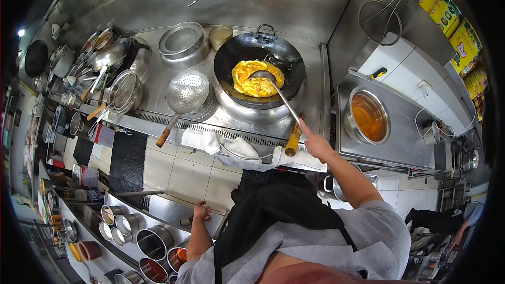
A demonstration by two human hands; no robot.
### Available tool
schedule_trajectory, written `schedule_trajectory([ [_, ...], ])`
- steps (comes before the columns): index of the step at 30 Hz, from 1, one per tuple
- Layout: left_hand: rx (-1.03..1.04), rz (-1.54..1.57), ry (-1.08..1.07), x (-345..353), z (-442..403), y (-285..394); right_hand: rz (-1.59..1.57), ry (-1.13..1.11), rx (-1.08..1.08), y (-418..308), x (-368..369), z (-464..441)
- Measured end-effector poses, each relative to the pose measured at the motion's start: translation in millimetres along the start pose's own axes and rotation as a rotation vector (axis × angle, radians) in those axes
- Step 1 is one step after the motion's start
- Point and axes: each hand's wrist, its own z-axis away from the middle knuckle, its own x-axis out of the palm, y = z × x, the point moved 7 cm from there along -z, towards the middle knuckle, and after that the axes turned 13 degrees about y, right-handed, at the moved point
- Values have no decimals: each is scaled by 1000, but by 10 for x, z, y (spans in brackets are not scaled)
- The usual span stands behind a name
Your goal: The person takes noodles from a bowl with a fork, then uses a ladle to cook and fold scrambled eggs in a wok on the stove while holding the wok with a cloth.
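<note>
while the right hand (315, 143) grips the ladle (285, 100) by its handle, the bowl end is over yellow food (254, 89) in the black wok (289, 59), with a perforated skimmer (187, 91) to the left. at the near left, the left hand (201, 212) looks curled; i can't tell from here whether it holds anything.

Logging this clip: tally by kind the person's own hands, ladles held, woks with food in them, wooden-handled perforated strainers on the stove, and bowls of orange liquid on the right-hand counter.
Own hands: 2 (left hand, right hand)
Ladle: 1
Wok: 1
Perforated strainer: 1
Bowl: 1
Total: 6
</note>
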Motion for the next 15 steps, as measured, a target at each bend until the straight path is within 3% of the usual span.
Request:
schedule_trajectory([
  [5, -66, 79, -72, 17, 72, -170, -11, 56, -24, 45, 225, -4],
  [8, -93, 19, -54, 10, 235, -114, -141, 82, -3, 201, 429, -90],
  [10, -114, 47, -59, -15, 293, -133, -427, 98, 110, 306, 511, -121],
  [13, -91, 171, -18, -99, 362, -90, -489, 253, -66, 390, 361, -319],
  [15, -80, 184, -11, -167, 388, -61, -497, 294, -71, 344, 113, -437],
])
